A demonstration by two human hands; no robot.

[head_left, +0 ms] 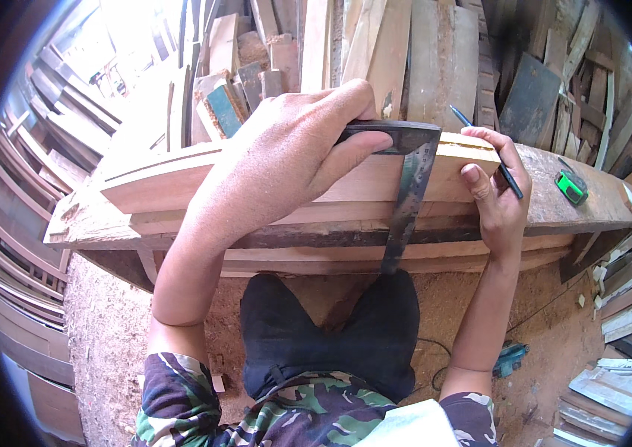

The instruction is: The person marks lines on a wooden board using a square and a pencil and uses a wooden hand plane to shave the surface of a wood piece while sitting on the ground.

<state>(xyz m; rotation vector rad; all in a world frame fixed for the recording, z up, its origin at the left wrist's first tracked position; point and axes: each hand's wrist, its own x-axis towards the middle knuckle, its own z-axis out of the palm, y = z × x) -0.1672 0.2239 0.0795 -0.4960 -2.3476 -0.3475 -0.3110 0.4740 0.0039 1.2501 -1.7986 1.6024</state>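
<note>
My left hand (279, 153) grips the dark stock of a try square (411, 194) between thumb and fingers. The stock lies along the top of a wooden board (364, 190), and the metal blade hangs down across the board's near face, past the bench edge. At the board's right end is my right hand (504, 197), its thumb on the near face and fingers bent behind. A dark pencil (510, 181) is tucked between those fingers, one end pointing up and away to the left. My left hand covers part of the board.
The boards rest on a worn wooden bench (543, 167). A green and black tape measure (572, 187) lies at its right. Planks (443, 67) lean behind it, with stacked timber at both sides. A teal power tool (510, 360) with a cord sits on the sawdust-covered floor.
</note>
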